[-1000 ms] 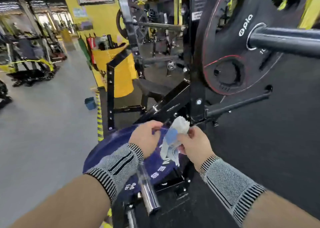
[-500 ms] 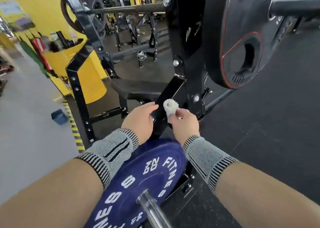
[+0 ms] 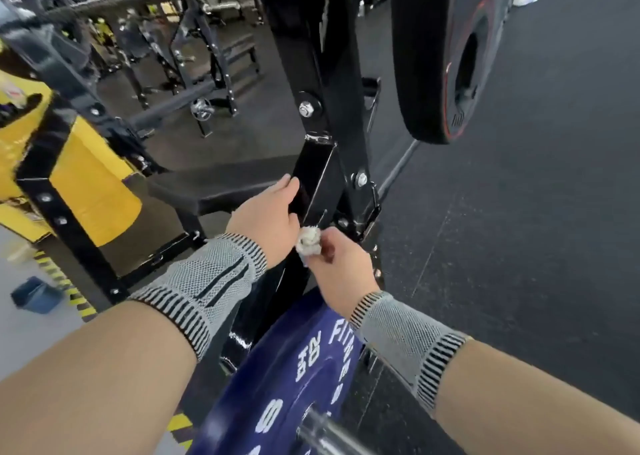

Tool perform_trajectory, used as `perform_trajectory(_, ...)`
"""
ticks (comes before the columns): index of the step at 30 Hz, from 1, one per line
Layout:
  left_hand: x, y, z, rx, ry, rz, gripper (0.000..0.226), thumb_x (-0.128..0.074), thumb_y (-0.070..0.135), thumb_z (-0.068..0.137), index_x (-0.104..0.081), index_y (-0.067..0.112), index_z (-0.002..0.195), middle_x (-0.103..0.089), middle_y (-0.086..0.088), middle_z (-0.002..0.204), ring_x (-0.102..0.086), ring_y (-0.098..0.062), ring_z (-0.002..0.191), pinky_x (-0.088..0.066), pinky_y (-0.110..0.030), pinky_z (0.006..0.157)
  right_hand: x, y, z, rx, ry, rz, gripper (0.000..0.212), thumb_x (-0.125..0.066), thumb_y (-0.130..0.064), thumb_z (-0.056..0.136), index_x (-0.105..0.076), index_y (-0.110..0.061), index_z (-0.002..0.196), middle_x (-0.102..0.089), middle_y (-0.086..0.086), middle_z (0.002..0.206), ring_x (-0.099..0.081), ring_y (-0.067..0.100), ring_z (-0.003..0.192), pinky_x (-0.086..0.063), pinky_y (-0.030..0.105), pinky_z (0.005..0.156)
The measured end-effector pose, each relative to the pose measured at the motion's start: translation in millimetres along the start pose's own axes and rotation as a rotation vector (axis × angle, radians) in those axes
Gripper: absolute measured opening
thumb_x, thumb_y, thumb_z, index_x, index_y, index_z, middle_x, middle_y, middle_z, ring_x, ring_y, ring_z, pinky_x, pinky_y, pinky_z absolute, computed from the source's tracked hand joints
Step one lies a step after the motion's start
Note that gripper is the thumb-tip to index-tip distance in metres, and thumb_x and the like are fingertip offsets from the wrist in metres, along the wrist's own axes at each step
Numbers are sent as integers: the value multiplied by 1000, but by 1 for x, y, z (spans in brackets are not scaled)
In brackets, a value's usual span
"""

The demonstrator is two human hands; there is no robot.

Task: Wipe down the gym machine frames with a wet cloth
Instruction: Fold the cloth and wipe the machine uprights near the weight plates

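A black steel machine frame (image 3: 313, 174) rises in the middle of the view, with a slanted brace running down toward me. My left hand (image 3: 265, 217) grips that brace, fingers wrapped round its left edge. My right hand (image 3: 337, 266) holds a small bunched white cloth (image 3: 307, 241) against the lower part of the brace, just right of my left hand. Both wrists wear grey knitted sleeves.
A blue weight plate (image 3: 294, 382) on a chrome bar (image 3: 329, 434) sits right below my hands. A black plate with red trim (image 3: 440, 56) hangs at upper right. A padded bench (image 3: 214, 184), yellow-padded post (image 3: 90, 184) and blue bin (image 3: 34, 293) stand left. Black rubber floor lies right.
My view has moved closer and lower on the frame. The cloth went from spread between both hands to bunched in my right hand, and my left hand took hold of the brace.
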State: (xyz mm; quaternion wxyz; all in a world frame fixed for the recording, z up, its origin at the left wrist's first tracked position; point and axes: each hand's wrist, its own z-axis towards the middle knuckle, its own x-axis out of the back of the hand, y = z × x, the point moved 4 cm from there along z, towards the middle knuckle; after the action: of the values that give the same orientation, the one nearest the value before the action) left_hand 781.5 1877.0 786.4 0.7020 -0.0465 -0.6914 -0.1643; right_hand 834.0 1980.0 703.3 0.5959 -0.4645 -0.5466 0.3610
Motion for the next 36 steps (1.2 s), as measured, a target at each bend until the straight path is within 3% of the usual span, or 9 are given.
perform_trajectory(2, -1, -1, 0, -31, -3, 17, 57, -40, 22, 98, -21, 25, 152, -13, 16, 159, -43, -11, 131, -36, -30, 107, -5, -2, -7, 8, -1, 18, 12, -61, -22, 88, -57, -26, 78, -60, -9, 71, -53, 8, 67, -44, 23, 65)
perform_trajectory(7, 0, -6, 7, -109, -7, 88, 58, -39, 27, 99, -18, 22, 153, -12, 11, 161, -30, -14, 142, -29, -31, 113, 30, -18, 49, -117, 341, 52, 20, -53, -31, 92, -52, -21, 75, -54, -8, 66, -54, 15, 65, -40, 27, 62)
perform_trajectory(12, 1, -8, 8, -140, -17, 97, 57, -41, 28, 99, -21, 22, 152, -14, 10, 160, -33, -16, 140, -32, -31, 109, -7, -1, -2, -113, 17, -35, 11, -55, -17, 86, -57, -19, 76, -60, -6, 69, -53, 10, 63, -40, 14, 53)
perform_trajectory(15, 4, -8, 7, -140, -7, 81, 58, -42, 30, 99, -21, 23, 153, -15, 12, 160, -34, -14, 139, -32, -31, 109, 18, -10, 34, -105, 197, -13, 10, -56, -19, 86, -59, -16, 77, -61, -1, 70, -56, 17, 67, -49, 30, 65)
perform_trajectory(18, 6, -7, 7, -145, -10, 89, 58, -42, 31, 99, -21, 23, 153, -15, 12, 160, -37, -14, 137, -33, -29, 108, 40, -25, 60, -79, 344, -62, 15, -53, -21, 89, -52, -19, 74, -56, -5, 68, -52, 15, 66, -39, 26, 57)
perform_trajectory(20, 8, -7, 8, -154, -17, 110, 58, -42, 31, 99, -21, 23, 153, -15, 12, 160, -36, -14, 137, -33, -29, 108, 30, -21, 44, -53, 227, -43, 10, -55, -20, 88, -55, -19, 78, -58, -6, 71, -52, 12, 65, -39, 23, 55)
perform_trajectory(24, 11, -8, 9, -132, -39, 110, 58, -41, 33, 100, -20, 26, 153, -13, 17, 159, -32, -14, 140, -32, -29, 108, -8, -4, -7, -19, -115, -172, 8, -66, -25, 82, -67, -21, 89, -68, -7, 83, -63, 10, 79, -53, 27, 77)
perform_trajectory(31, 11, -5, 8, -143, -44, 113, 58, -43, 32, 99, -21, 25, 152, -16, 14, 159, -34, -15, 139, -32, -29, 109, 44, -27, 63, -55, 324, 121, 3, -59, -21, 86, -60, -19, 85, -65, -2, 79, -57, 15, 69, -48, 29, 65)
perform_trajectory(36, 12, -6, 8, -128, -65, 106, 58, -42, 34, 99, -21, 28, 152, -14, 15, 159, -32, -12, 140, -33, -28, 109, 8, 13, 36, -255, 166, 13, 17, -52, -23, 86, -51, -18, 70, -62, 6, 72, -62, 27, 73, -54, 41, 74)
